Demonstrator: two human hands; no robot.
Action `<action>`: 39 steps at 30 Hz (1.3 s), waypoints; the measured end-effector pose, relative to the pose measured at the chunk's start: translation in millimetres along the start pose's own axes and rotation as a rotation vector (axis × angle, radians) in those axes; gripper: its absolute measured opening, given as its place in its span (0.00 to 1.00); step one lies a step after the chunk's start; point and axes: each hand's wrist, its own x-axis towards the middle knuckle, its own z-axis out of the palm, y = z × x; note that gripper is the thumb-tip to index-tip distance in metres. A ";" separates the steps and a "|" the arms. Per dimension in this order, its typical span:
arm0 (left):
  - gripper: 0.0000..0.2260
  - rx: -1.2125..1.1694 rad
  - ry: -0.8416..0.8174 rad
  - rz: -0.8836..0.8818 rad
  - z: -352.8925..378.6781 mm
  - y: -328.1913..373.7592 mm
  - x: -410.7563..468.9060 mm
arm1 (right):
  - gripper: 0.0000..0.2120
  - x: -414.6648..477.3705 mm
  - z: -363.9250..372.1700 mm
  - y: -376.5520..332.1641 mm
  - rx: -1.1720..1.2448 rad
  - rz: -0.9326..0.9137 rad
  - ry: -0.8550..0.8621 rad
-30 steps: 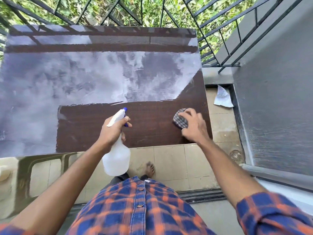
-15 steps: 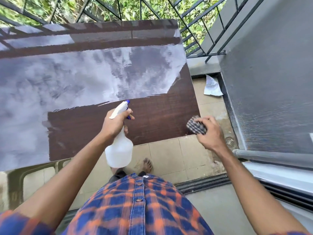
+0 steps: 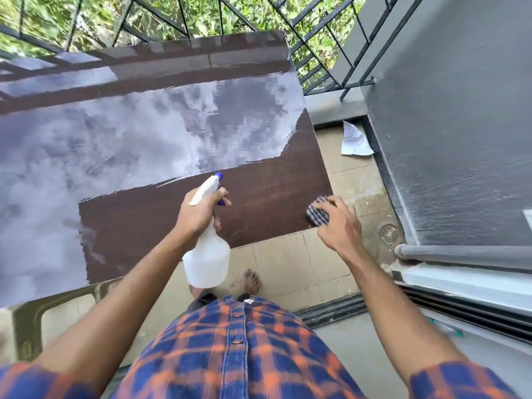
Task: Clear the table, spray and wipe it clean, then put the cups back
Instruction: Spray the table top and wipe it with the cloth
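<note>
Table (image 3: pixel 264 208) bears cloth (image 3: pixel 316 218) clutched in right grip (image 3: pixel 341 226); left grip (image 3: pixel 198 216) holds spray bottle (image 3: pixel 207 260).

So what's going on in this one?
A person stands at a glossy brown table on a balcony. The left hand grips a spray bottle with its nozzle pointing out over the tabletop. The right hand holds a checked cloth at the table's near right corner. No cups are in view, so this looks like the spray-and-wipe stage.
</note>
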 end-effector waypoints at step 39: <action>0.10 0.110 -0.062 0.027 20.8 -15.5 -17.6 | 0.28 13.3 -19.6 1.1 -0.044 -0.094 0.032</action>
